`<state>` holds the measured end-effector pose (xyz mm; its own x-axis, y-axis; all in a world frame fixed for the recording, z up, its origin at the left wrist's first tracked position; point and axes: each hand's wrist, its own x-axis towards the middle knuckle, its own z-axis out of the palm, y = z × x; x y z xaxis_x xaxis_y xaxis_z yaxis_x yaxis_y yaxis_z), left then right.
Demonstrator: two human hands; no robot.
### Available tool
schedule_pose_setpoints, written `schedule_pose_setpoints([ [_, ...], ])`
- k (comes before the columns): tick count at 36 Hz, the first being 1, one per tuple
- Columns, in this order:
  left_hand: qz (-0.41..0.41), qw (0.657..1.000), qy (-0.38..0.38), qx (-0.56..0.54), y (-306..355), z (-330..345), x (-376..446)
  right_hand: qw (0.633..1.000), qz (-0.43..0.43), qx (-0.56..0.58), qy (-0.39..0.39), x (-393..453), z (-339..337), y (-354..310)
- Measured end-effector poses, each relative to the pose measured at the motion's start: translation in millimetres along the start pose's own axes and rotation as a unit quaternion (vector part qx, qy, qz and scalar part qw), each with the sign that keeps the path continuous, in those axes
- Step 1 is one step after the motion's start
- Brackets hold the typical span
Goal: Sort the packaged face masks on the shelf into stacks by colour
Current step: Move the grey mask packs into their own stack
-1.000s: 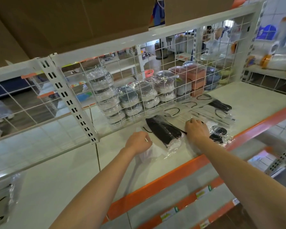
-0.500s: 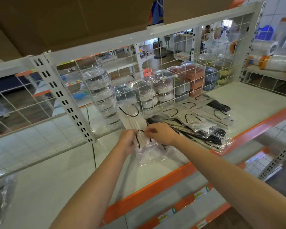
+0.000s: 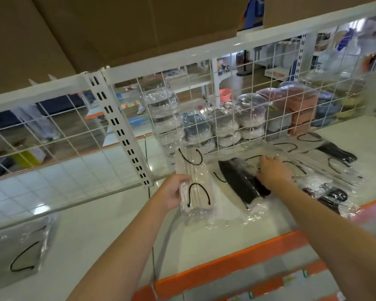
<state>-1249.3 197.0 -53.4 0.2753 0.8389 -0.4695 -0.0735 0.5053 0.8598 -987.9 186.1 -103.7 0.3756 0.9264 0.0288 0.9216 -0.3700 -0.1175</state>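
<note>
White shelf [image 3: 204, 240] lying bare toward its orange front edge [image 3: 232, 260], wire grid [image 3: 204, 109] closing the back, left hand [image 3: 172, 193] gripping a white mask pack [image 3: 193, 183] upright, fingers curled round it, right hand [image 3: 274, 172] reaching, fingers spread flat on loose packs [image 3: 308, 168] beside a black mask pack [image 3: 241, 181].

Black masks [image 3: 242, 181], white masks [image 3: 193, 185], orange-edged shelf [image 3: 237, 259].

Bright even light, plastic glare, soft blur, bowed edges.
</note>
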Motion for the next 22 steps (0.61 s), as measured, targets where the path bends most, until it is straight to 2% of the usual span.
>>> schedule_pose_setpoints([
  [3,-0.006,1.000,-0.010,0.001,-2.3,4.9,1.7,1.000,-0.018,-0.014,0.003,-4.5,1.5,-5.7],
  [7,-0.028,0.999,-0.022,-0.011,-6.9,12.1,6.3,0.995,-0.043,0.094,0.009,-14.3,-5.4,-19.8],
  [9,-0.027,0.999,-0.032,-0.025,-10.1,14.8,11.9,0.977,-0.057,0.204,-0.020,-22.8,-12.2,-29.4],
  [13,-0.025,0.996,-0.052,-0.067,-14.5,19.9,22.5,0.909,-0.129,0.378,-0.116,-40.1,-25.3,-39.9],
  [16,-0.035,0.992,-0.072,-0.094,-13.7,24.4,24.8,0.884,-0.198,0.377,-0.192,-50.6,-32.6,-37.9],
  [19,-0.028,0.999,-0.039,-0.024,-16.5,29.6,30.8,0.853,-0.200,0.406,-0.259,-53.3,-36.0,-31.2],
  [21,-0.022,0.999,0.010,0.030,-20.1,30.2,33.2,0.847,-0.168,0.431,-0.261,-50.9,-37.7,-23.8],
  [22,-0.018,0.999,0.014,0.033,-21.5,30.6,33.1,0.857,-0.151,0.435,-0.233,-48.0,-37.4,-18.8],
])
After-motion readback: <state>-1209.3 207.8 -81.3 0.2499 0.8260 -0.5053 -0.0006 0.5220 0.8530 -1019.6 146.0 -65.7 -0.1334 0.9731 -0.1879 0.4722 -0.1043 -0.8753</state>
